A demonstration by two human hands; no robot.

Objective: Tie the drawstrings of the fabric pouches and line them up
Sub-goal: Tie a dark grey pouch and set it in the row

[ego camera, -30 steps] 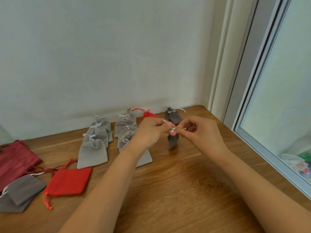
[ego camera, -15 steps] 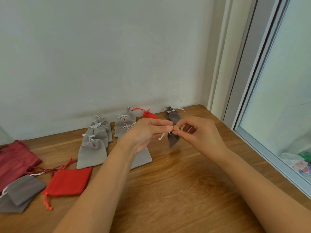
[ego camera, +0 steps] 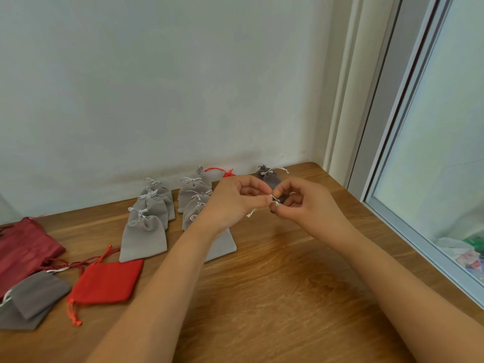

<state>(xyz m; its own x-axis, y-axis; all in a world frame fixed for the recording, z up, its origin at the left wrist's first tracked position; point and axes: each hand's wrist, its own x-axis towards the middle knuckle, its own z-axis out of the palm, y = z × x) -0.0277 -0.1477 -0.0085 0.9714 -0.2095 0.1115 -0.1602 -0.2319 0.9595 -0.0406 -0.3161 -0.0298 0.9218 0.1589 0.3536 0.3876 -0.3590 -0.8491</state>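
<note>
now the left hand (ego camera: 235,203) and right hand (ego camera: 309,205) meet just right of the frame's centre. each pinches the thin white drawstring (ego camera: 273,197) between thumb and forefinger, the other fingers curled. half a second back the small dark grey velvet pouch (ego camera: 285,198) dangled in plain sight below the fingertips. it has since been drawn up behind the right hand, above the brown wooden table (ego camera: 275,284), and only a dark sliver shows between those fingers. a loose cord end hangs under the left thumb. that reads as a knot being pulled snug, so this pouch is likely close to joining the tied dark grey pouch (ego camera: 269,178) at the back, right of the rows of tied light grey pouches (ego camera: 144,237). whether the knot is finished is too small to tell. at lower left, a flat red fabric pouch (ego camera: 104,282) and grey ones (ego camera: 36,292), cut off by the frame edge, look untied.
</note>
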